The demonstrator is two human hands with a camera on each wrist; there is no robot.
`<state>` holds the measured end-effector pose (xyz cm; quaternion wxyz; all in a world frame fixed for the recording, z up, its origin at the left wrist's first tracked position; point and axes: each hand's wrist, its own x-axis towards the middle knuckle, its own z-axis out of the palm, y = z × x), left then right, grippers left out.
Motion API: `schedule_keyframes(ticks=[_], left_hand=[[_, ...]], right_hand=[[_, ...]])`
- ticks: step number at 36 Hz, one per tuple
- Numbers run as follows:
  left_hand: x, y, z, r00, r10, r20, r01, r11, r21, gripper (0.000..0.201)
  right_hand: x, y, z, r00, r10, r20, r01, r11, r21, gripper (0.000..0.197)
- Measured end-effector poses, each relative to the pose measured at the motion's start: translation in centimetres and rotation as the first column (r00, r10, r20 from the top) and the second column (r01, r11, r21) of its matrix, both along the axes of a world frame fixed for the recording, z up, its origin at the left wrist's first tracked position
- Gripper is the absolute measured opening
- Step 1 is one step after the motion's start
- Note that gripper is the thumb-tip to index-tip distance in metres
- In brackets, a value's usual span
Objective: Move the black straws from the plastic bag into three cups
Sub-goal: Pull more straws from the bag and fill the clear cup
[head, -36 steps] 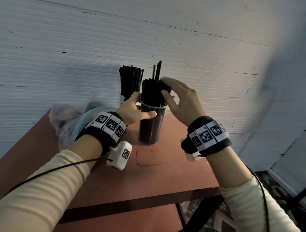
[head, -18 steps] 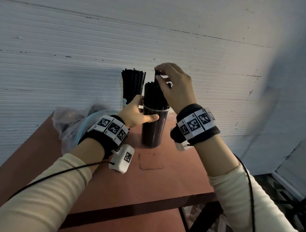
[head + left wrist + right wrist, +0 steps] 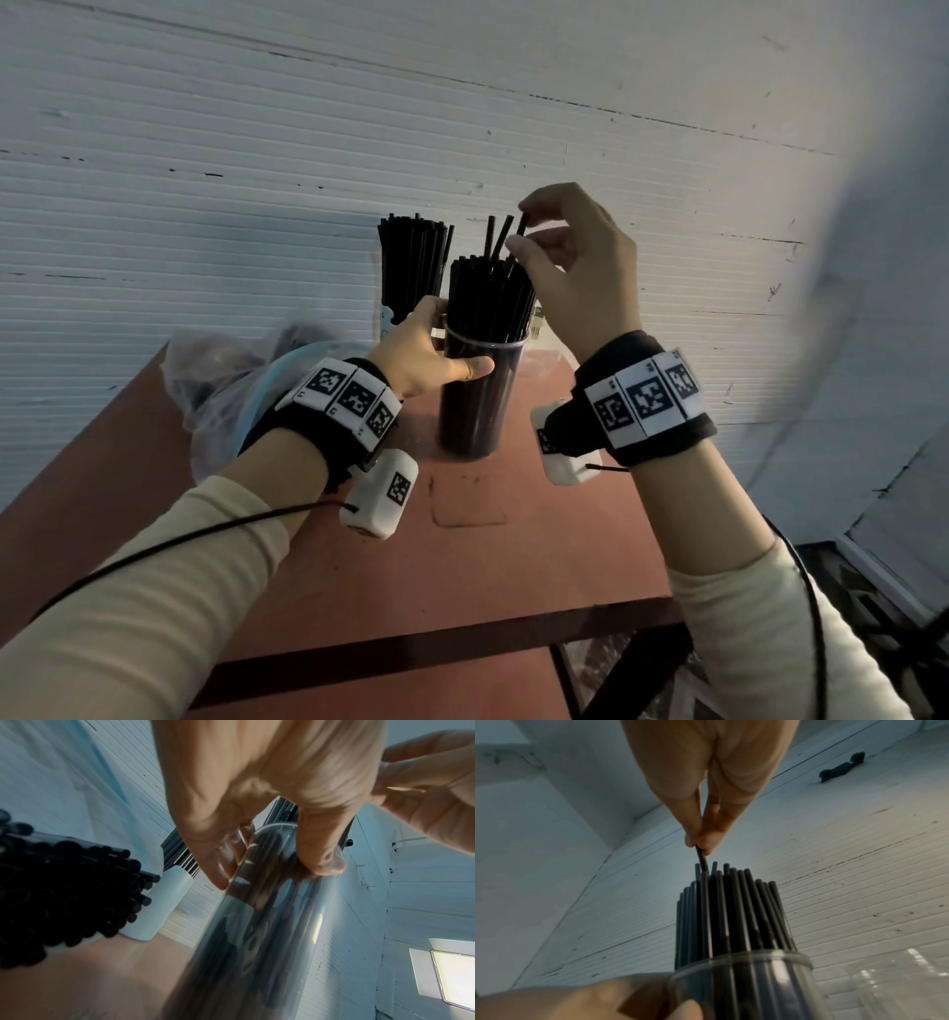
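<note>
The step in hand is judged to be the loading of the near cup [image 3: 480, 395], a clear tall cup that is already packed with black straws [image 3: 488, 298] and stands upright on the brown table [image 3: 462, 565]. 1 straw [image 3: 521, 228] is pinched near its top end between thumb and fingertips of the right hand [image 3: 580, 267], and its lower part is lost among the other straws; 2 more straws stand higher than the bundle just beside it. The left hand [image 3: 426, 354] is curled round the upper wall of the cup, thumb in front, so the cup is kept steady.

A second cup [image 3: 390, 316], also full of straws, is seen at 11 o'clock of the near cup, against the wall. A third clear cup [image 3: 898, 983] appears at 3 o'clock, seemingly empty. The plastic bag [image 3: 226, 390] lies at 9 o'clock, with straw ends [image 3: 77, 892] still showing in it.

For the next move, a straight push or pull along the straw's axis is probably needed, with a light grip, because such thin tubes bend easily.
</note>
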<state>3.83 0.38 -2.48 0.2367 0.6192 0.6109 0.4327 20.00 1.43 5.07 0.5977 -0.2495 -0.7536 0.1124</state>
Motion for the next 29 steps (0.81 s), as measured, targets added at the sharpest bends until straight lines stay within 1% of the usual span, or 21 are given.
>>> schedule_keyframes(ticks=[2,4,12,15,18,20,25,29], left_hand=[[0.0,0.0,0.0,1.000,-0.002,0.001,0.002,1.000,-0.002,0.073],[0.0,0.0,0.1,1.000,-0.003,-0.005,0.003,1.000,-0.005,0.073],[0.0,-0.1,0.2,1.000,-0.002,0.000,0.002,1.000,-0.014,0.073],[0.1,-0.2,0.2,1.000,0.007,-0.003,-0.007,1.000,-0.015,0.072],[0.2,-0.3,0.3,1.000,0.007,0.003,-0.007,1.000,-0.016,0.072],[0.2,-0.3,0.3,1.000,0.007,0.000,-0.007,1.000,-0.019,0.073],[0.1,-0.2,0.3,1.000,0.009,-0.010,-0.009,1.000,-0.023,0.074],[0.2,-0.2,0.3,1.000,0.010,-0.006,-0.011,1.000,-0.022,0.073]], right_hand=[[0.1,-0.3,-0.3,0.999,-0.008,-0.044,0.007,1.000,-0.022,0.014],[0.3,-0.2,-0.6,0.997,-0.040,-0.058,0.038,0.998,-0.041,0.010],[0.2,0.5,0.1,0.989,-0.133,0.069,0.137,0.989,-0.052,0.010],[0.2,0.2,0.3,0.992,-0.099,0.076,0.107,0.989,-0.106,0.011],[0.4,-0.7,0.4,0.994,-0.057,0.093,0.068,0.991,-0.114,0.012],[0.6,-1.2,0.3,0.997,-0.046,0.068,0.053,0.993,-0.101,0.016],[1.8,-1.5,0.5,0.991,-0.079,-0.112,0.073,0.996,-0.058,0.019],[2.0,-1.8,0.2,0.990,-0.035,-0.136,0.020,0.994,-0.107,0.015]])
